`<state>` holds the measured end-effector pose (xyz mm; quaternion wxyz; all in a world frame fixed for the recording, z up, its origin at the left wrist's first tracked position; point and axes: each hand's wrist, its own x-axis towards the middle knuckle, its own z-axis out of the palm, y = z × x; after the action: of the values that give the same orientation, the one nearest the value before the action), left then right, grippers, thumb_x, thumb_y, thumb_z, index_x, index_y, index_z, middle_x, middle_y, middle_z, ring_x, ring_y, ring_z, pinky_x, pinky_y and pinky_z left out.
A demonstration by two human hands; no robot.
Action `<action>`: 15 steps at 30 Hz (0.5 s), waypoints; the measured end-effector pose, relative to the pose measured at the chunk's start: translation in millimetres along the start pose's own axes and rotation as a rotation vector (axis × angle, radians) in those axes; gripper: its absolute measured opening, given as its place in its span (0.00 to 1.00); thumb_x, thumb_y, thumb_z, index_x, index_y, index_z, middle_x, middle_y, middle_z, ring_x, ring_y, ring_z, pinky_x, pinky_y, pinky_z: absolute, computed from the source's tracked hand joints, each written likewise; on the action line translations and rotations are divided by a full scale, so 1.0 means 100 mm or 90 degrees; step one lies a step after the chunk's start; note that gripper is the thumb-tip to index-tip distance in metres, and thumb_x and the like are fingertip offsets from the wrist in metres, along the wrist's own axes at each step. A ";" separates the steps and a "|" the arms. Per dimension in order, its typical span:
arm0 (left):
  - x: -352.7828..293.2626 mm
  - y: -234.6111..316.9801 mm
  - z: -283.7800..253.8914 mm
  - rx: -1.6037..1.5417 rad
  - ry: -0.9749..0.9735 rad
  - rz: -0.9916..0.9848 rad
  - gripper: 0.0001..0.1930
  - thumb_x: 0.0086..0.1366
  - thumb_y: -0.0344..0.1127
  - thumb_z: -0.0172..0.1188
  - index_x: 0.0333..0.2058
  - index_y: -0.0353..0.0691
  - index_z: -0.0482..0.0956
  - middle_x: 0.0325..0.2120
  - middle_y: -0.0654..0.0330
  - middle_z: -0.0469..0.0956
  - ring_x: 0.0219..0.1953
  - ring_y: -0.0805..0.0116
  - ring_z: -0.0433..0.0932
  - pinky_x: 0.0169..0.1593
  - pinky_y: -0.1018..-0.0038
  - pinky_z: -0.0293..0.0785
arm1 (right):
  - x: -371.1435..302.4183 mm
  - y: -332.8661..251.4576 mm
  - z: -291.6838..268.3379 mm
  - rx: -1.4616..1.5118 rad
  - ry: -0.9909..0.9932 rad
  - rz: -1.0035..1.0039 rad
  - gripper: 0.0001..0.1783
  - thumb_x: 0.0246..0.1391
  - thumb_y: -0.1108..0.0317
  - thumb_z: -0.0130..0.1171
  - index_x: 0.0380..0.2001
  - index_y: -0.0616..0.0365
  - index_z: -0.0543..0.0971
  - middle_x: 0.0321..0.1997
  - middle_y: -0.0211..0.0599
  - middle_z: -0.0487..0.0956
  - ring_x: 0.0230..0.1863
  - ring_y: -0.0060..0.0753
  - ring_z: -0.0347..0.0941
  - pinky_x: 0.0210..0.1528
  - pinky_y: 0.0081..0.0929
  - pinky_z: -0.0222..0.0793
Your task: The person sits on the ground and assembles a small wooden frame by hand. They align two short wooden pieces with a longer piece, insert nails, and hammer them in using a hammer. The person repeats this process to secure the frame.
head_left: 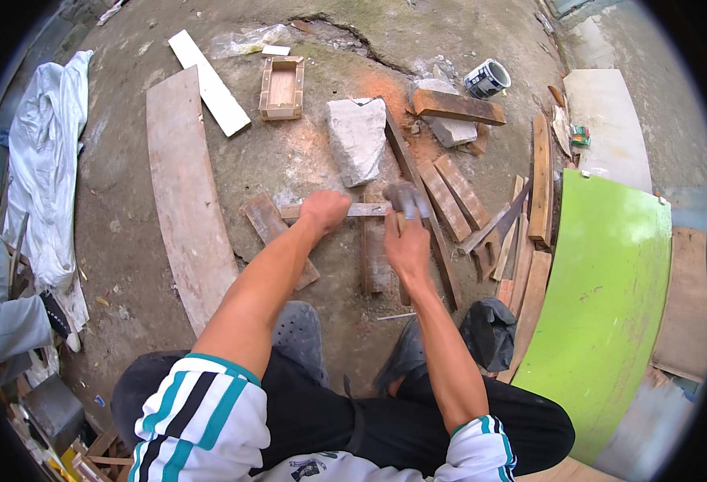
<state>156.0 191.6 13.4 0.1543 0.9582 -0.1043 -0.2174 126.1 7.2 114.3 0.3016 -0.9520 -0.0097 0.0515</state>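
Note:
My left hand [327, 210] is closed around a narrow wooden strip [367, 210] that lies crosswise in front of me. Under the strip's right part is a short board [376, 261] on the ground; another short board [269, 225] slants beneath its left end. My right hand [408, 251] is closed on the handle of a hammer [406, 198]. Its head is smeared by motion and hangs over the strip's right end, hiding it. Whether the head touches the strip I cannot tell. Just beyond my hands stands a pale stone block [356, 140].
A handsaw [494, 241] and several planks lie on the right, beside a green panel [610, 305]. Farther off are a small wooden box [282, 88], a can [488, 79] and a beam [459, 107] on a stone. A long board [185, 177] lies left; another person's leg [12, 301] shows there.

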 end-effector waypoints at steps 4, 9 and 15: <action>-0.06 -0.05 0.00 -0.016 0.011 -0.024 0.11 0.61 0.27 0.54 0.40 0.36 0.82 0.39 0.45 0.84 0.44 0.46 0.84 0.46 0.56 0.81 | -0.04 -0.29 -0.28 0.141 0.115 -0.068 0.23 0.68 0.57 0.54 0.38 0.73 0.79 0.37 0.67 0.81 0.39 0.65 0.79 0.43 0.52 0.72; -0.01 -0.01 0.02 -0.004 0.008 -0.010 0.10 0.62 0.27 0.54 0.40 0.37 0.82 0.39 0.45 0.84 0.44 0.46 0.84 0.46 0.56 0.82 | -0.16 0.04 0.09 0.089 0.002 0.053 0.20 0.69 0.59 0.54 0.41 0.71 0.78 0.39 0.62 0.83 0.35 0.55 0.80 0.38 0.48 0.72; -0.06 -0.06 0.02 0.012 0.003 -0.022 0.11 0.62 0.28 0.54 0.41 0.37 0.82 0.39 0.45 0.84 0.44 0.46 0.84 0.46 0.56 0.81 | 0.06 -0.35 -0.42 0.081 0.055 -0.043 0.19 0.68 0.57 0.54 0.47 0.66 0.77 0.35 0.56 0.82 0.33 0.52 0.81 0.38 0.46 0.74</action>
<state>151.1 198.5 11.7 0.1418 0.9617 -0.0892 -0.2170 136.4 11.6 168.2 0.3634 -0.9313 -0.0250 0.0006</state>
